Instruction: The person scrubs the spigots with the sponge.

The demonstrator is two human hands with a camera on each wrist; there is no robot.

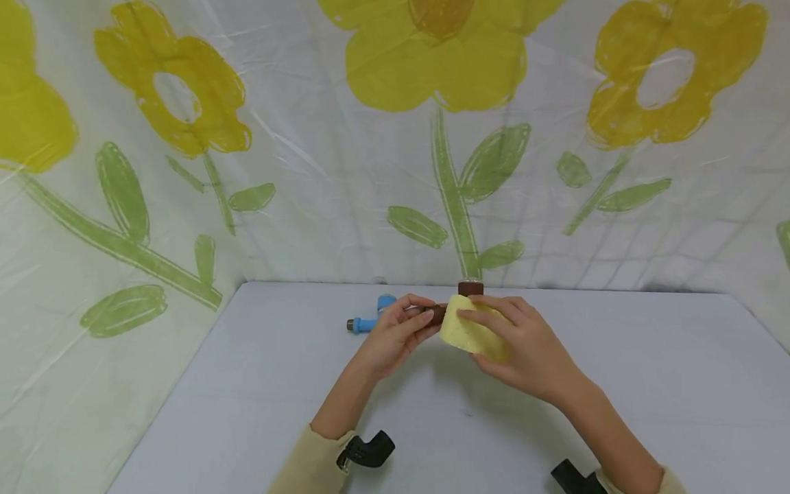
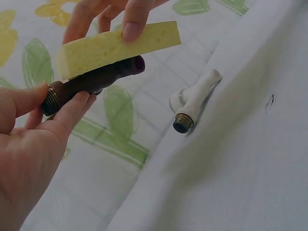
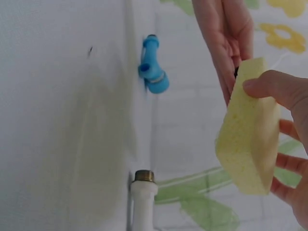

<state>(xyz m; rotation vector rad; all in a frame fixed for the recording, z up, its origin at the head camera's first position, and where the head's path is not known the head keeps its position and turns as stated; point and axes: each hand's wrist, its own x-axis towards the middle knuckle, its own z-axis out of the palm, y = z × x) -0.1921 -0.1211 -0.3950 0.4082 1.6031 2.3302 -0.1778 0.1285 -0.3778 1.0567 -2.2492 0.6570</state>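
Note:
My left hand (image 1: 395, 336) grips a dark brown tap (image 2: 91, 84) by its brass-threaded end, between thumb and fingers. In my right hand (image 1: 531, 346) is a pale yellow sponge (image 1: 469, 326), held between thumb and fingers. The sponge lies along the tap's side and appears to touch it in the left wrist view. Above the sponge, the head view shows a short brown cylindrical part (image 1: 471, 288); the sponge hides how it joins the tap. The right wrist view shows the sponge's broad faces, with most of the tap hidden behind it.
A blue tap (image 1: 364, 324) with a threaded end lies on the white table (image 1: 247, 384) near its back edge, left of the hands. A white tap (image 3: 143, 197) lies there too, hidden in the head view. A flower-printed curtain (image 1: 296, 171) stands behind the table.

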